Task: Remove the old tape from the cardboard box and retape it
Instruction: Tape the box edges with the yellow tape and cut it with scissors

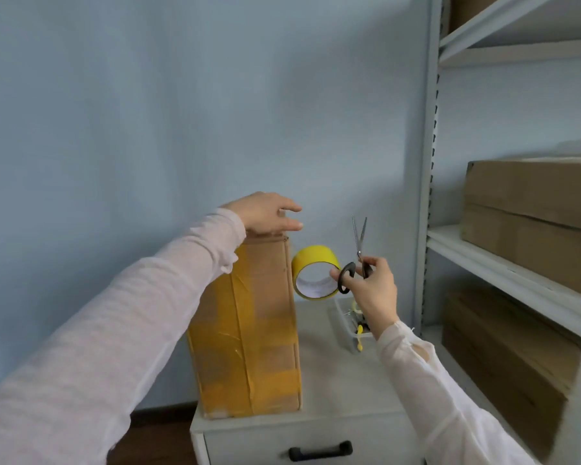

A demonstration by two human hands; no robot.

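**Box on end, tape roll and scissors in one hand**

Upright on the left part of a grey cabinet top (342, 391): the cardboard box (269, 290), standing on its short end, near face covered in wide bands of old yellow tape (215, 347), wrinkled along the centre seam. Flat on the box's top edge, the left hand (265, 213), palm down, fingers straight and slightly apart, tips reaching past the right corner into the air.

Just right of the box's upper part and held off the cabinet, a roll of yellow tape (312, 255), open core facing the camera, close to the box's side; touching or not, impossible to tell. Held at its right rim by the right hand (374, 286), thumb tip against the roll, beside a black handle loop. Same hand clamped on the scissors (359, 243) too, remaining fingers curled round the handles, blades pointing straight up and parted a little at the tips.

Behind and below that wrist, on the cabinet, a small clear tray (344, 330) with yellow and dark bits, too blurred to name. Under the cabinet top, a drawer front with a black handle (320, 450). At the right, a pale metal shelving unit (483, 263) with brown cartons (530, 203) on its shelves. Pale blue wall (148, 112) behind everything
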